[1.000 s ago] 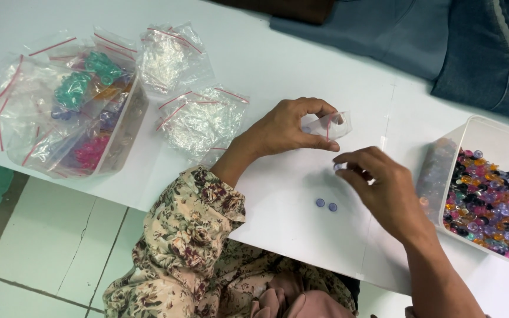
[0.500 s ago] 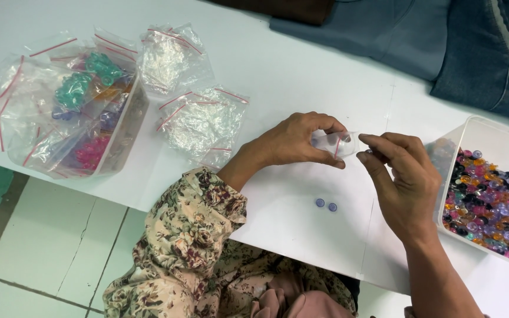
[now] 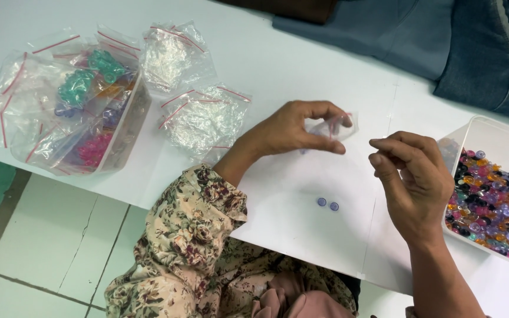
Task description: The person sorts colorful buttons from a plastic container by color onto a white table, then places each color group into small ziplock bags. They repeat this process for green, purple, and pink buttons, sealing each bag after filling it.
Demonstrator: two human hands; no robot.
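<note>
A small clear bag (image 3: 336, 126) is pinched in the left hand (image 3: 293, 129); the right hand (image 3: 413, 174) grip is closed, contents not discernible. A slack pinch could spill the bag onto the table (image 3: 301, 59), scattering beads beside the two blue beads (image 3: 327, 204).

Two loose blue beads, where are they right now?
Head view: the two blue beads lie side by side on the white table, below the left hand and left of the right hand.
</note>
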